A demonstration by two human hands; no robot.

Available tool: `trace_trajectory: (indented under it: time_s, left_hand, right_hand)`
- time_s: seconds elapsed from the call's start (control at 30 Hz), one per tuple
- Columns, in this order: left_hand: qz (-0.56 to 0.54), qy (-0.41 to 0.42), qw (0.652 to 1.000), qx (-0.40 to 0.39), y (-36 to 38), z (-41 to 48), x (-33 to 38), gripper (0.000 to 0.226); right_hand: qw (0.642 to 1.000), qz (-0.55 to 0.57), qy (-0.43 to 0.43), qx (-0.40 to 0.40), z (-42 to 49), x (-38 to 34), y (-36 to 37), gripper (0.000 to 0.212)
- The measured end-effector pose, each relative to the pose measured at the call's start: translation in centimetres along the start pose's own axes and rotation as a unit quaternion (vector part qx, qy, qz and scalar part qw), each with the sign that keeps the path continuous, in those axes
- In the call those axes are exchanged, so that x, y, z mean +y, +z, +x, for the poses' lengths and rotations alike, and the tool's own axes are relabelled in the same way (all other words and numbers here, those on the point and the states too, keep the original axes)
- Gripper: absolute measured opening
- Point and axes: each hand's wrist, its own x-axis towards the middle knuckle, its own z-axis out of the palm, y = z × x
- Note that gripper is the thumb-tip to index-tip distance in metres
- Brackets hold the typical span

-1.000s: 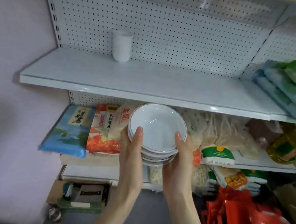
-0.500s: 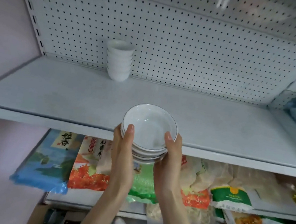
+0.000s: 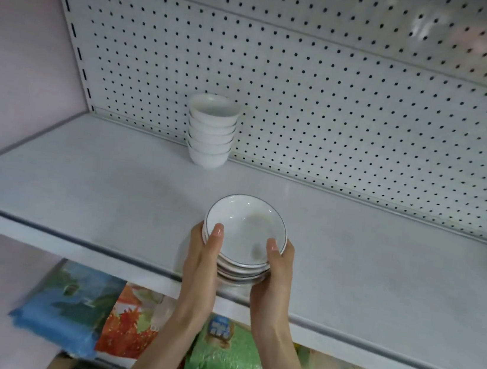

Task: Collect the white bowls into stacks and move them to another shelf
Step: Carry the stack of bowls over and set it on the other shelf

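A stack of several shallow white bowls with thin dark rims hangs just above the front part of the white shelf. My left hand grips the stack's left side, thumb over the rim. My right hand grips its right side the same way. Whether the stack's underside touches the shelf is hidden by my hands. At the back of the same shelf stands a stack of several deeper white bowls, upright against the pegboard.
A white pegboard wall closes the back of the shelf, and a pink wall stands to the left. On the shelf below lie food bags: a blue one, an orange one and a green one.
Both hands have lifted the stack of shallow bowls from in front of the lower shelf up and forward over the white shelf. My view has moved up and closer.
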Motion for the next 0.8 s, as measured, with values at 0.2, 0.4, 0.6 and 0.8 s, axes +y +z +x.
trace_trajectory:
  time_s: [0.2,0.4,0.6,0.8]
  left_hand:
    - [0.012,-0.002,1.000,0.002,-0.2,1.4,-1.5,0.060]
    - [0.023,0.000,1.000,-0.015,0.2,2.2,-2.2,0.067]
    - [0.022,0.006,0.999,-0.029,-0.1,2.8,-2.8,0.068]
    - [0.012,0.019,0.999,-0.041,-0.4,4.2,-3.9,0.080]
  right_hand:
    - [1.000,-0.018,0.004,-0.007,1.1,0.9,-0.2,0.070]
    - [0.999,-0.039,0.000,-0.027,1.8,0.6,-0.8,0.092]
    - [0.989,-0.122,-0.035,-0.073,2.1,1.0,-2.1,0.085]
    - [0.963,-0.216,-0.072,-0.143,3.3,0.5,-2.9,0.115]
